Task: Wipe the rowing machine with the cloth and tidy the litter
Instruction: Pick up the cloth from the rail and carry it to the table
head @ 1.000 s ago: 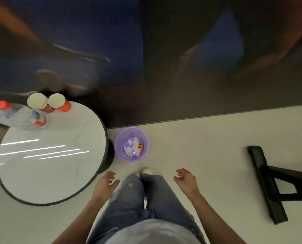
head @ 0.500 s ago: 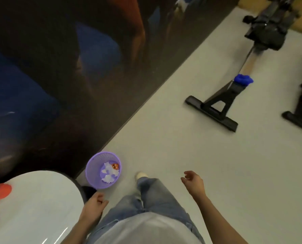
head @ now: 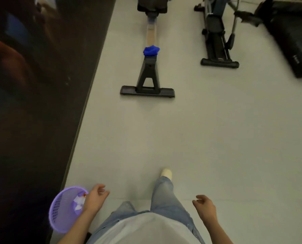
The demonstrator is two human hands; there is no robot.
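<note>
A person stands on a pale grey floor [head: 199, 138] and looks down and ahead, jeans and one light shoe [head: 166, 173] visible below. The view has swung within the last second: a round white surface with cups and a bottle, which filled the left side before, is gone from sight, and the rowing machine [head: 149, 73] now lies straight ahead, well apart from the person. Its long rail runs away from the viewer, with a black rear stand and crossbar nearest. A bright blue cloth [head: 151, 51] sits bunched on the rail just above that stand.

The left hand [head: 93, 199] hangs at the lower left with fingers loosely curled, its grip empty. Just beside and behind it is a purple mesh bin [head: 62, 210] that holds crumpled white litter [head: 79, 204] and a small orange scrap. The right hand [head: 205, 206] hangs at the lower right, also loosely curled and holding nothing.

A dark wall panel [head: 32, 103] runs along the left. Other black gym machines [head: 217, 36] stand at the upper right.

The turn suggests that the litter part is likely finished, since the scraps lie in the bin and no loose litter shows on the floor. What probably remains is to walk to the rowing machine, pick up the cloth, and wipe the rail and frame.
</note>
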